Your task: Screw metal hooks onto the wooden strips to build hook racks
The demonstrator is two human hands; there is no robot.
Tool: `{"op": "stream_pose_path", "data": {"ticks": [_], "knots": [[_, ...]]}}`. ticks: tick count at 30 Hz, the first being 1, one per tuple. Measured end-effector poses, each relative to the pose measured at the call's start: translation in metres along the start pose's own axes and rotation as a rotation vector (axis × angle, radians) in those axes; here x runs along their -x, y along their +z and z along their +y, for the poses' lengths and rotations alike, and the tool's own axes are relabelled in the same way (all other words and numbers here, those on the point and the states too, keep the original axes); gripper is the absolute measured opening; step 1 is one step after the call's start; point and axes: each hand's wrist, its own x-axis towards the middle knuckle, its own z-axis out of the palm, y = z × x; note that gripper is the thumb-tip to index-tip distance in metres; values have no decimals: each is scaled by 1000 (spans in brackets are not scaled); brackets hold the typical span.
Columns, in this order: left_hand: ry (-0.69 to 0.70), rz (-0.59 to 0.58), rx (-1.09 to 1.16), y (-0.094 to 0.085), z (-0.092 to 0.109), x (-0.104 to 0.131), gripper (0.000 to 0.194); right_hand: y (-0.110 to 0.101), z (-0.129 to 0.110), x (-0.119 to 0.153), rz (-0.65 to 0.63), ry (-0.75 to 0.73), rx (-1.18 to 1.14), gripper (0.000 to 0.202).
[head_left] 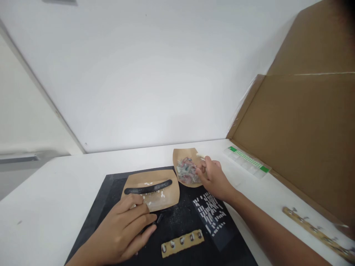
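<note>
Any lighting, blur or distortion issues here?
Head view: soft, even light, faint shading on the white wall; an out-of-focus dark patch, upper right corner; apparent wide-angle stretch in the brown cardboard panel; the translucent, pinkish-green tangle beside the bare right hand too indistinct to separate.

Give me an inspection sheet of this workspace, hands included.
Surface: white table with a black mat on it.
Job's things: left tray holding a black curved bar and white bits; right tray holding a multicoloured tangle; dark sheet bearing small white pieces; tan strip with five studs.
Clutter: a second studded strip and a clear case with green markings, both to the right.
Hands: left hand by the left tray, fingers bent, grip unclear; right hand with fingertips at the tangle, grip unclear.
Cables: nothing seen.
Surroundings: pale wall behind, brown cardboard at right.
</note>
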Motion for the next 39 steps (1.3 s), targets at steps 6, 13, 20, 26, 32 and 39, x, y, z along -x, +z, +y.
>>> {"op": "stream_pose_path", "data": {"ticks": [6, 13, 20, 26, 32, 39], "knots": [[37, 8, -94, 2, 1, -3, 17, -2, -4, 0, -25, -22, 21, 9], [40, -81, -149, 4, -13, 17, 27, -2, -4, 0, 38, -4, 70, 5], [42, -148, -80, 6, -21, 33, 37, -2, 1, -3, 107, 53, 63, 12], [51, -116, -91, 5, -16, 26, 26, -2, 5, -5, 136, 51, 64, 13], [47, -1, -125, 4, -5, 6, 16, 0, 7, -3, 72, 11, 80, 16], [31, 2, -139, 3, -4, 6, 15, 1, 10, -2, 46, 32, 114, 20]]}}
